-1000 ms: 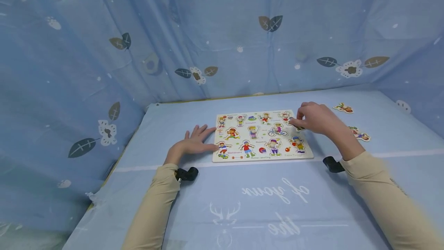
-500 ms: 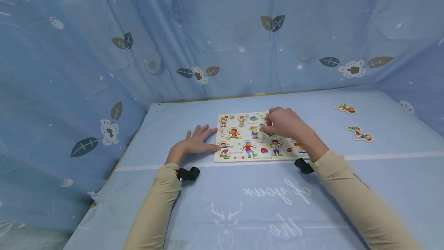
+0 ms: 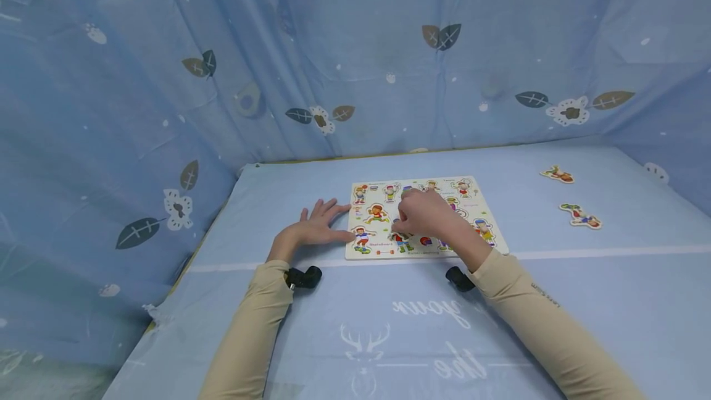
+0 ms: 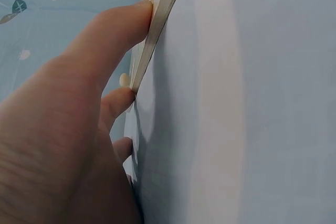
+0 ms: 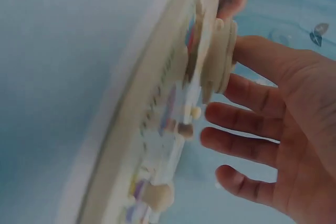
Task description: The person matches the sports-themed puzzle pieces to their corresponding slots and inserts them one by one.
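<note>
A wooden knob puzzle board [image 3: 433, 252], printed with cartoon children at sports, lies on the cloth. My left hand [image 3: 311, 227] is spread flat at its left side, thumb and fingertips touching the edge of the board [image 4: 152, 38]. Over the middle of the board is my right hand [image 3: 430, 212]. It pinches a flat wooden puzzle piece [image 5: 219, 59] between thumb and index finger, just above the roller-skating figure [image 3: 404, 244]. In the right wrist view the other fingers [image 5: 244, 145] stand apart from the piece. Its picture faces away, and the hand hides part of the board.
Two loose puzzle pieces lie on the cloth at the right: one farther back [image 3: 557, 175], one nearer [image 3: 581, 216]. Small round knobs [image 5: 159, 196] stick up from the board. A patterned blue curtain [image 3: 355, 66] hangs behind the table [image 3: 355, 295].
My right hand has moved left and toward me, from the board's right edge to over its lower middle, carrying the puzzle piece. The left hand stays at the left edge.
</note>
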`<act>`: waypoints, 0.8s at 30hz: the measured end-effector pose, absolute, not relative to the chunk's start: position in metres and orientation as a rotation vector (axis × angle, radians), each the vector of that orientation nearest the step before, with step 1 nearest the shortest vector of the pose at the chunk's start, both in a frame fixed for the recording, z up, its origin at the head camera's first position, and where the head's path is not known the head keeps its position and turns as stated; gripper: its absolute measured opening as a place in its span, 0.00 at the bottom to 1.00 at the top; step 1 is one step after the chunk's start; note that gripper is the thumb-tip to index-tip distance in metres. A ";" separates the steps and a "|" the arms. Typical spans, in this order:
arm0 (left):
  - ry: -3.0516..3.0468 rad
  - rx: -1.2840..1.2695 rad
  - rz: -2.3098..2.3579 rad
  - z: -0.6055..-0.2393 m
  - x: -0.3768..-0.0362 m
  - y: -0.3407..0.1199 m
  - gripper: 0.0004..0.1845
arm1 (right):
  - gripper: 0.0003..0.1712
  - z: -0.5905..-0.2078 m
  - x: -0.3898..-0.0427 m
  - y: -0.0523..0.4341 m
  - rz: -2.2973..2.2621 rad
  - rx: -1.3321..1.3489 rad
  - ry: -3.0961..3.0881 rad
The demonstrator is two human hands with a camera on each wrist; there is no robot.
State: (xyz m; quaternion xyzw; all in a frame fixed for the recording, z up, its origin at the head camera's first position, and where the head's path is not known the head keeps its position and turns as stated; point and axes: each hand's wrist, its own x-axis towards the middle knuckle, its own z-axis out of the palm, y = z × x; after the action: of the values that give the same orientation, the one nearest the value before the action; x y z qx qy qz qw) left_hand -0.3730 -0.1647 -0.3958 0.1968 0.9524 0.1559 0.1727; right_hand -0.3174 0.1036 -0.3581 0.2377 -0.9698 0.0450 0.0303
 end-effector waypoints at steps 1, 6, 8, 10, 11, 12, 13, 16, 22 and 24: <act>2.702 0.558 0.441 -0.396 -0.373 -0.164 0.49 | 0.17 -0.360 -0.317 0.102 0.144 0.741 -3.010; 2.701 0.558 0.434 -0.396 -0.373 -0.164 0.50 | 0.17 -0.363 -0.315 0.099 0.171 0.723 -3.113; 2.704 0.560 0.432 -0.397 -0.374 -0.164 0.50 | 0.17 -0.363 -0.315 0.098 0.167 0.715 -3.129; 2.706 0.562 0.428 -0.397 -0.374 -0.164 0.50 | 0.17 -0.363 -0.315 0.098 0.163 0.717 -3.138; 2.707 0.562 0.428 -0.397 -0.374 -0.164 0.50 | 0.17 -0.362 -0.315 0.098 0.164 0.719 -3.139; 2.708 0.562 0.424 -0.396 -0.374 -0.164 0.50 | 0.17 -0.362 -0.314 0.097 0.163 0.717 -3.141; 2.708 0.562 0.422 -0.396 -0.374 -0.164 0.50 | 0.17 -0.362 -0.314 0.097 0.168 0.719 -3.139; 2.708 0.566 0.419 -0.395 -0.374 -0.164 0.50 | 0.17 -0.363 -0.313 0.096 0.176 0.725 -3.121; 2.712 0.571 0.427 -0.395 -0.373 -0.164 0.49 | 0.17 -0.366 -0.308 0.093 0.165 0.721 -3.084; 2.712 0.573 0.422 -0.395 -0.372 -0.164 0.49 | 0.18 -0.366 -0.307 0.092 0.167 0.713 -3.091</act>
State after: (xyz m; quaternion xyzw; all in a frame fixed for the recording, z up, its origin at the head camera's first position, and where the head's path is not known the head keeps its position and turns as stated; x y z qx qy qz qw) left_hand -0.3722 -0.1641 -0.3952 0.2013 0.9535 0.1485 0.1680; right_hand -0.3071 0.0919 -0.3661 0.2245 -0.9729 0.0525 -0.0174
